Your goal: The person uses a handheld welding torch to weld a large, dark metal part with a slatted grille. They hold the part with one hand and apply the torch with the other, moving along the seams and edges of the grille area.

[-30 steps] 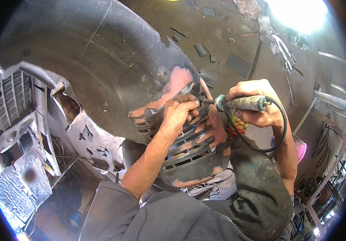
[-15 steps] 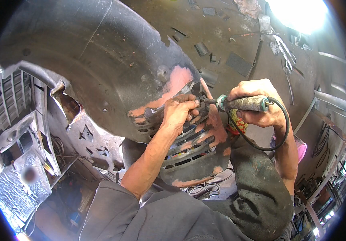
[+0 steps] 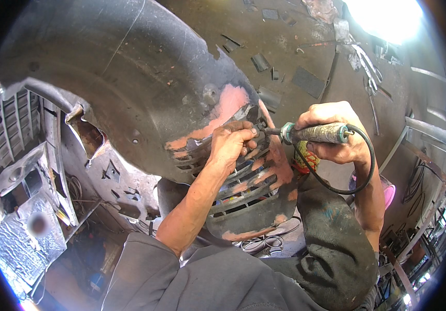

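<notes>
Head view, nearest first: a stained dark trouser leg [image 3: 337,243] bends below the right hand [image 3: 350,119], whose fingers and thumb wrap a corded hand tool [image 3: 325,133] — its round, worn, grimy handle lies crosswise in the grip, green collar and thin dark shaft beyond the fingertips, pointing left. Its smooth black cord [image 3: 372,166] loops beneath the wrist. Left hand [image 3: 228,144] has thumb and forefinger drawn together just beside the shaft's end — whether they pinch anything, I cannot tell. Around and under both lies a curved, scuffed black panel [image 3: 145,98], slotted near the hands and smeared with matte pink patches [image 3: 231,99]. Farther off, flat dark scraps [image 3: 308,82] litter the dull brown floor [image 3: 316,54].
</notes>
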{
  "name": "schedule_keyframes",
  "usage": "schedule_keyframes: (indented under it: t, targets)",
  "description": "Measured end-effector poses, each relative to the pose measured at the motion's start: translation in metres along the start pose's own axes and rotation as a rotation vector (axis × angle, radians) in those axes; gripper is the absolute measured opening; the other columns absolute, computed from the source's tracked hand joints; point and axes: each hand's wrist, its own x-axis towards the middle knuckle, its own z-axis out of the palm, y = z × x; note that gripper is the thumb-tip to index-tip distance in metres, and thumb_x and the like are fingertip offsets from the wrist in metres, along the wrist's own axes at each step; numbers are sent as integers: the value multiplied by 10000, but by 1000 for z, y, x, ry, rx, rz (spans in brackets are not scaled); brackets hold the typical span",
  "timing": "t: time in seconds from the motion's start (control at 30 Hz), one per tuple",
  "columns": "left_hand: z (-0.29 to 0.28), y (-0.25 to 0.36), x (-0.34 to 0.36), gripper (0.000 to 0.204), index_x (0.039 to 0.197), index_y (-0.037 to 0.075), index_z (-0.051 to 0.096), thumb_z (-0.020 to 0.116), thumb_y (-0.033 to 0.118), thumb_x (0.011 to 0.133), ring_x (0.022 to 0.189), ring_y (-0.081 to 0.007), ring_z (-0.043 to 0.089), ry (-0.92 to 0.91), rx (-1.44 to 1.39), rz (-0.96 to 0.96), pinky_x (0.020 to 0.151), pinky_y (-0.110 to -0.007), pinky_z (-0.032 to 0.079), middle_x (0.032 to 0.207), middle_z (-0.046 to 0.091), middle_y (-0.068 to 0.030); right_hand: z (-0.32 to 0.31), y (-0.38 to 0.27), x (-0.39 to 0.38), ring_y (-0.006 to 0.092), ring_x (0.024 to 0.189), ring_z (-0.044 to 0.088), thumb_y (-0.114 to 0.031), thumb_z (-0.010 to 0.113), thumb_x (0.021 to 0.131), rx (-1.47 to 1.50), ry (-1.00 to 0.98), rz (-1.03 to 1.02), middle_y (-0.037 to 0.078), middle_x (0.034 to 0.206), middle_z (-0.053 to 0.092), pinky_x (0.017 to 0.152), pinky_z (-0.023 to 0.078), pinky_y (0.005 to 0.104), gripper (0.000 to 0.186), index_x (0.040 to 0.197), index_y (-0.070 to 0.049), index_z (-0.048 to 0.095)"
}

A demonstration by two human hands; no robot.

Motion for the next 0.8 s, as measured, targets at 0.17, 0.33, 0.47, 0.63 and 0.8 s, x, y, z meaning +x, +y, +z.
schedule_keyframes:
  t: [0.17, 0.33, 0.47, 0.63, 0.8]
  targets:
    - [-2, -1, 2, 305, 1130, -67, 579, 673, 25, 855, 641, -119, 621, -5, 7, 5, 452, -196, 420, 874, 654, -81, 4, 4, -3, 309, 719, 675, -117, 692, 517, -13, -46, 16, 144, 817, 687, 671, 540, 362, 414, 911, 10, 691]
    - [-3, -2, 3, 291, 1124, -50, 585, 669, 27, 857, 642, -120, 628, -2, 11, -4, 452, -197, 423, 875, 656, -76, -4, -2, -4, 295, 727, 684, -44, 676, 589, -24, 1, -70, 127, 832, 697, 681, 548, 345, 325, 912, -12, 696]
    - [-2, -1, 0, 282, 1117, -41, 588, 666, 33, 856, 642, -121, 633, -13, 1, -8, 458, -198, 430, 875, 659, -75, -6, -5, -4, 293, 728, 685, -22, 675, 611, -68, 104, -121, 140, 825, 690, 681, 548, 339, 307, 916, 3, 686]
    - [0, 0, -3, 166, 989, -21, 657, 664, 41, 835, 571, -96, 622, 5, -49, 14, 428, -182, 420, 789, 666, -62, 1, 3, -4, 284, 721, 682, -21, 685, 651, -68, 114, -105, 136, 834, 689, 682, 547, 334, 286, 937, -5, 684]
    - [-4, -1, -1, 309, 1132, -65, 580, 662, 50, 858, 644, -122, 639, -38, -25, -10, 459, -195, 441, 888, 666, -93, 1, 2, -5, 322, 745, 675, -58, 694, 611, -50, 76, -31, 164, 859, 682, 696, 540, 362, 347, 945, 32, 668]
